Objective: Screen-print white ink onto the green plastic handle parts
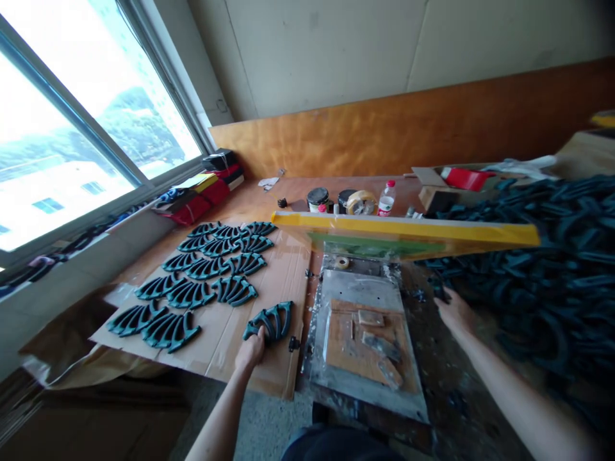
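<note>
My left hand [252, 351] grips the lower left edge of a dark green, fan-shaped slatted plastic part [269, 323]. This part is at the right side of a flat cardboard sheet [225, 346]; whether it rests on the sheet I cannot tell. Several similar fan-shaped parts [191, 293] lie in overlapping rows on the left of the sheet. Over on the right, my right hand [454, 312] has its fingers closed around a small dark piece [442, 293], mostly hidden by the hand. It is just left of a big heap of dark green plastic parts [542, 275].
Between my hands stands a metal plate jig [319, 362] with a wooden board [339, 352]. A yellow-edged screen frame [408, 227] spans above its far end. Behind are a bottle [386, 200], jars [317, 197] and a tape roll [360, 203]. A window [91, 115] is at left.
</note>
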The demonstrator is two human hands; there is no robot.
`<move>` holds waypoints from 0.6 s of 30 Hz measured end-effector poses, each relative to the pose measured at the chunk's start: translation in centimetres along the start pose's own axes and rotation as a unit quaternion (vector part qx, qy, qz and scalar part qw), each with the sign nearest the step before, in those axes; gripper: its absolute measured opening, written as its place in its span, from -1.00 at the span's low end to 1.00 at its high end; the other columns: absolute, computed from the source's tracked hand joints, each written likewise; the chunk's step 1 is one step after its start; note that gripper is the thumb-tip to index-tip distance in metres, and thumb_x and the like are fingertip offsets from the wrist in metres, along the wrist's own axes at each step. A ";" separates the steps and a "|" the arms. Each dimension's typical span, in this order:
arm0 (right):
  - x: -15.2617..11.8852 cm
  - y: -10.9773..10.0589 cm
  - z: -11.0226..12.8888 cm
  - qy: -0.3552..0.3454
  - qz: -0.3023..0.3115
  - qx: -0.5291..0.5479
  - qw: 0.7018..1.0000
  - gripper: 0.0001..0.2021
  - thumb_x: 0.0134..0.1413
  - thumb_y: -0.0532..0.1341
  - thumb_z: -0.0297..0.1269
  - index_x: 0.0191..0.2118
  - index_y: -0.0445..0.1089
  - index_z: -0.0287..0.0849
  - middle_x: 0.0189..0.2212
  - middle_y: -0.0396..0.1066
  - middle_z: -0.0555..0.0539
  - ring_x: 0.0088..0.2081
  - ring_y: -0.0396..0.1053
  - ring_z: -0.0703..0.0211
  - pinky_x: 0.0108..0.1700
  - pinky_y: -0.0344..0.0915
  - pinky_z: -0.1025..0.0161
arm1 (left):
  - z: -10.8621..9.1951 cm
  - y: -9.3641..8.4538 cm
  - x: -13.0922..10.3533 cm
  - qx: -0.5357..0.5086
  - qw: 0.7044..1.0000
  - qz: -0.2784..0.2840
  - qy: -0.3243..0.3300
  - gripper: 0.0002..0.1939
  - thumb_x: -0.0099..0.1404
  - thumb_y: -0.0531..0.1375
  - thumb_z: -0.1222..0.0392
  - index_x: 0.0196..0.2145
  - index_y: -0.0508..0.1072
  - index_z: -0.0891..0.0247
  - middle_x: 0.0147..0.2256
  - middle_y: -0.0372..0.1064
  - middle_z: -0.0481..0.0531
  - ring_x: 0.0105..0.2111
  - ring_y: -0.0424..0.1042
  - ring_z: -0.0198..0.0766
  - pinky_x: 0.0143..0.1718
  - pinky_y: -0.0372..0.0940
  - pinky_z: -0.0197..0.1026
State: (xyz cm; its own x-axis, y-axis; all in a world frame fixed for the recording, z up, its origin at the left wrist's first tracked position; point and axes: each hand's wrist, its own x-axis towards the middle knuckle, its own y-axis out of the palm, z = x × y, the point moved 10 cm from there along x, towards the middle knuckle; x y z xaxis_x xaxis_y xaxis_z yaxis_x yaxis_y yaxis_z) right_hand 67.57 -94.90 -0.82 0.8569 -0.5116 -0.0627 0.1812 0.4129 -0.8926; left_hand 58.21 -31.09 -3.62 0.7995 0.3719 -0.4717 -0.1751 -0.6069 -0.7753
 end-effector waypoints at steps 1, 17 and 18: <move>-0.7 -0.5 0.6 -0.010 -0.015 0.018 1.000 -0.51 0.14 0.09 -0.24 0.16 0.28 -0.32 -0.26 0.47 -0.29 -0.28 0.45 -0.13 -0.25 0.36 0.06 | -0.2 -0.1 0.1 0.002 1.000 0.025 -0.004 -0.42 0.31 -0.14 -0.17 -0.57 0.45 0.22 -0.79 0.23 0.10 -0.64 0.41 -0.01 -0.38 0.30 -0.01; -21.1 1.2 16.2 -0.520 -0.018 -0.139 0.842 -0.46 0.02 0.06 -0.54 0.10 0.37 0.05 -0.11 0.44 -0.12 -0.13 0.39 0.02 -0.15 0.40 0.12 | -30.4 -15.1 -11.6 -0.482 0.794 0.020 0.370 -0.36 0.27 -0.05 -0.33 -0.43 0.46 0.34 -0.62 0.34 0.01 -0.66 0.24 -0.37 -0.63 0.13 -0.33; -20.3 0.5 15.5 -0.506 -0.020 -0.114 0.855 -0.48 0.03 0.07 -0.51 0.08 0.39 0.09 -0.14 0.45 -0.09 -0.16 0.41 0.04 -0.20 0.41 0.15 | -29.2 -14.8 -11.9 -0.475 0.801 0.019 0.363 -0.36 0.28 -0.05 -0.32 -0.39 0.48 0.34 -0.60 0.35 0.02 -0.63 0.27 -0.35 -0.61 0.15 -0.32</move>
State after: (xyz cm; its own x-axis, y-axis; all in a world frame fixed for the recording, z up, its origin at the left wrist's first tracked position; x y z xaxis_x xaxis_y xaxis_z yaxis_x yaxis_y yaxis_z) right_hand 57.77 -72.60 6.89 0.8514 0.4397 0.2860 0.2208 0.1940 -0.9558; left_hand 68.07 -47.09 25.75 0.9879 0.0433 0.1490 0.0338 -0.9973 0.0657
